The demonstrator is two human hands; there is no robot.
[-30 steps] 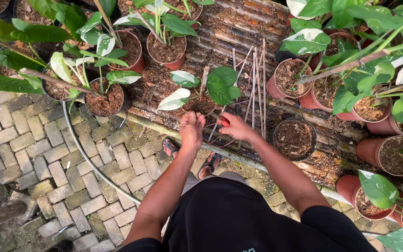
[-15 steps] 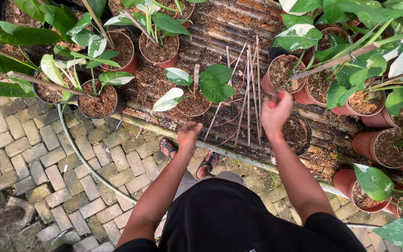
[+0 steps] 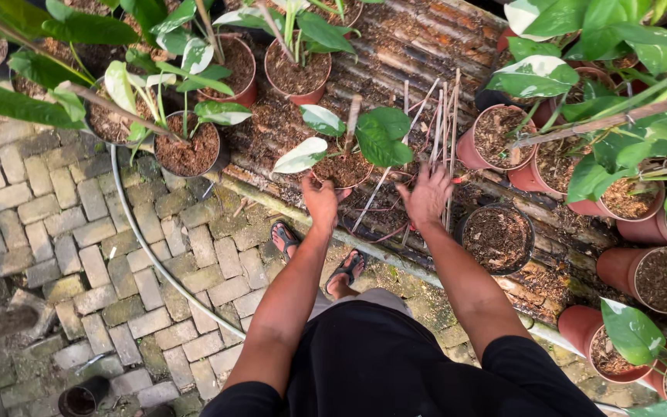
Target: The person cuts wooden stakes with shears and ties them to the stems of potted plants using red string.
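Observation:
I stand in sandals at the edge of a low bamboo rack (image 3: 426, 46) full of potted plants. My left hand (image 3: 319, 199) reaches the near rim of a small plant pot (image 3: 347, 169) holding a green and white-leaved plant (image 3: 377, 133), and its fingers curl over the rim. My right hand (image 3: 428, 197) hovers with fingers spread at the base of a bundle of thin bamboo sticks (image 3: 443, 127) standing between the pots. It holds nothing.
A dark soil-filled pot (image 3: 497, 237) sits just right of my right hand. Terracotta pots (image 3: 496, 137) with leafy plants crowd the right side, and more pots (image 3: 187, 150) stand at the left. A thin hose (image 3: 148, 247) curves across the brick paving (image 3: 55, 224).
My right hand has come down and left from the terracotta pots to the base of the sticks. My left hand has moved forward onto the pot's rim.

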